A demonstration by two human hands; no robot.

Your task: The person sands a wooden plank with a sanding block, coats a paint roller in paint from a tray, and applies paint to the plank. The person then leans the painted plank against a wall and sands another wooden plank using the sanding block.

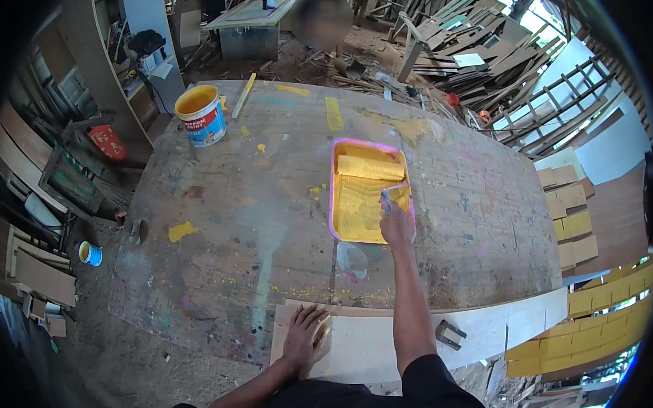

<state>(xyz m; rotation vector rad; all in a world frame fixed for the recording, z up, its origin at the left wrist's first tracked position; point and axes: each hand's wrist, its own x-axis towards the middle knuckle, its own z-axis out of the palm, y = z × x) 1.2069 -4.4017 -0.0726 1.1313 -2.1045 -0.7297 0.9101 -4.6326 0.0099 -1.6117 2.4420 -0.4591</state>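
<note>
And here's the right hand (397, 224), fingers wrapped tight round the handle of the roller (370, 167)! The sleeve, coated yellow, lies across the far part of the tray (331, 204), a pink-rimmed one with yellow paint all through it. Over to the left hand (302, 338): palm down, fingers slightly spread, resting on the pale board (374, 342) along the table's near edge. On that same board, right of the right forearm, sits a small dark block (450, 335). The table (471, 213) itself is splashed with colour, a whitish patch (351, 259) just below the tray. Far left corner, there's the paint bucket (203, 122), streaked yellow inside, and a stick (245, 95) beside it! Off to the right, yellow panels (583, 339); beyond the table, a great heap of scrap wood (472, 48).
</note>
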